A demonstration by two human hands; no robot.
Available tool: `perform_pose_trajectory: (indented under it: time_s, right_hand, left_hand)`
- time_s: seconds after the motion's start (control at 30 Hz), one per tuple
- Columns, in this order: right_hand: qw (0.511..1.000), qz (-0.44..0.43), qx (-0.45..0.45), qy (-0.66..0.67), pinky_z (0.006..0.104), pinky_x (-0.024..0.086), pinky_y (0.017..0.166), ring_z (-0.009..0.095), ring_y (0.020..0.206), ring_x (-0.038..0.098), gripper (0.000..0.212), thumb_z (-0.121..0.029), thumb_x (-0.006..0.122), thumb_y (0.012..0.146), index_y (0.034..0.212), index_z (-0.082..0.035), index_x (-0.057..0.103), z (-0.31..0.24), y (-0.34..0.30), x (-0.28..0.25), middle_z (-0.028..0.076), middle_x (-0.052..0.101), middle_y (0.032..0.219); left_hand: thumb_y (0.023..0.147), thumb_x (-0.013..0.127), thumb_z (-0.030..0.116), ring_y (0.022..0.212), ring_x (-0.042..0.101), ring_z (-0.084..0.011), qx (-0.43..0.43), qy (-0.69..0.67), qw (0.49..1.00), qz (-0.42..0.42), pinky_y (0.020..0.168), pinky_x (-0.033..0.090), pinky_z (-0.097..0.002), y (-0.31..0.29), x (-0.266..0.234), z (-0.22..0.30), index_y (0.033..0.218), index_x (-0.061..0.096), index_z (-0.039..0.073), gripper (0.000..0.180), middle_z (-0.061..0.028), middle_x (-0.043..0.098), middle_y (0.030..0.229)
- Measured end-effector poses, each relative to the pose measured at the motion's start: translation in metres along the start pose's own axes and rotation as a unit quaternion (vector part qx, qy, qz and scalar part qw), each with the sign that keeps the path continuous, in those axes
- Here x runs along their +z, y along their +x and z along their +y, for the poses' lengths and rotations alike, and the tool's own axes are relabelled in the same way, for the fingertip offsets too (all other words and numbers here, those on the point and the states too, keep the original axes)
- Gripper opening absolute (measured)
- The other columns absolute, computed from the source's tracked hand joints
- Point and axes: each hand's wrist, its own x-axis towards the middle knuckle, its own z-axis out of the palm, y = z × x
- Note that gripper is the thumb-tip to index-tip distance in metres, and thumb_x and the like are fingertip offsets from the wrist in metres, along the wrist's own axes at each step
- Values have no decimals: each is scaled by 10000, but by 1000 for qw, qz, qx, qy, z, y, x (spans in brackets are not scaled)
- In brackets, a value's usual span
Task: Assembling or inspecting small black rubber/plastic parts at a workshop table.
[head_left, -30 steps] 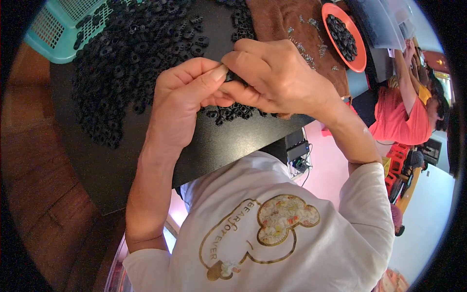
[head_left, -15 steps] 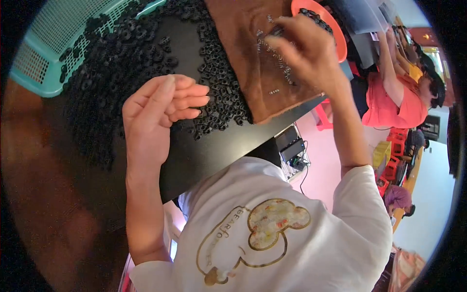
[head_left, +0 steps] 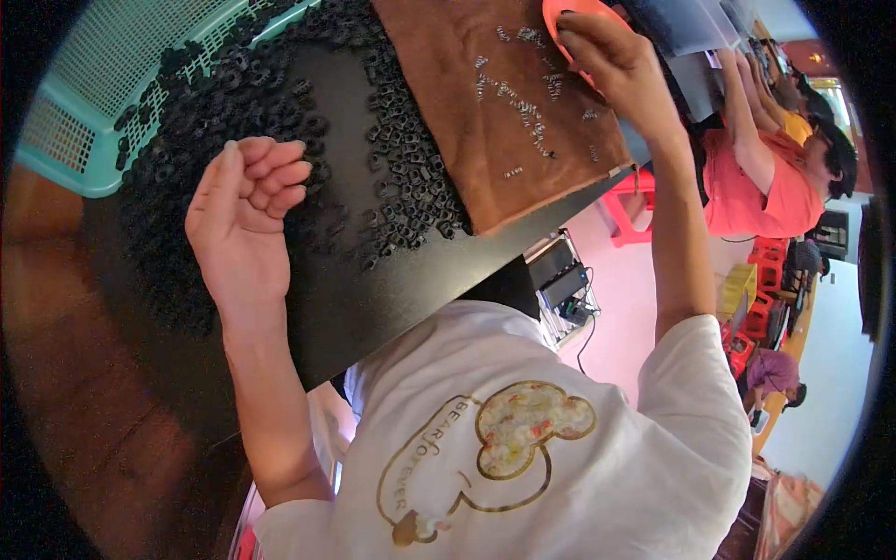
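Observation:
My left hand (head_left: 247, 210) is raised above the black table, near a big heap of small black ring-like parts (head_left: 224, 103). Its palm is turned up with fingers loosely curled and the thumb apart; nothing shows in it. At the orange bowl (head_left: 594, 7), my right hand (head_left: 616, 70) has its fingers bunched over the rim. Something small and dark shows at the fingertips, too little to make out, and the hand covers the bowl's inside. Small metal springs (head_left: 523, 112) lie scattered on a brown cloth (head_left: 457, 112) below and left of that hand.
A teal plastic basket (head_left: 70, 140) stands tipped at the far left beside the heap. More small black parts (head_left: 411, 177) lie spread along the cloth's left edge. A clear plastic bin (head_left: 681, 28) is at the far right, with a person in a coral shirt (head_left: 747, 187) seated beyond.
My right hand has moved from above the springs, where it held a small dark piece, right and away to the orange bowl. My left hand has shifted left.

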Motion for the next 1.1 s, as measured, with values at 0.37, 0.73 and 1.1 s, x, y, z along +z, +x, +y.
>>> perform_pose_trajectory:
  time_s: [0.37,0.73,1.1]
  right_hand:
    - [945,-111,-284,-115,406,512,692,316,834,598,269,-128,607,832,1094,-72,607,-99,54,147,112,555,937]
    - [938,-122,-310,-95,439,518,677,347,820,615,169,-99,609,788,939,-26,626,-95,51,143,153,562,878]
    - [953,-65,-211,209,362,503,645,320,759,616,225,-71,663,780,993,-15,614,-129,4,114,148,605,827]
  left_hand:
    - [965,502,205,726,664,-195,43,-51,997,42,640,541,-267,7,-17,1,997,602,-34,260,-190,676,908]
    - [963,512,201,684,651,-175,12,-67,997,24,594,516,-241,5,-9,0,987,609,-31,253,-170,679,889]
    - [984,496,237,633,595,-111,-61,-15,994,-92,558,474,-210,-3,11,-7,969,613,-12,276,-120,676,851]
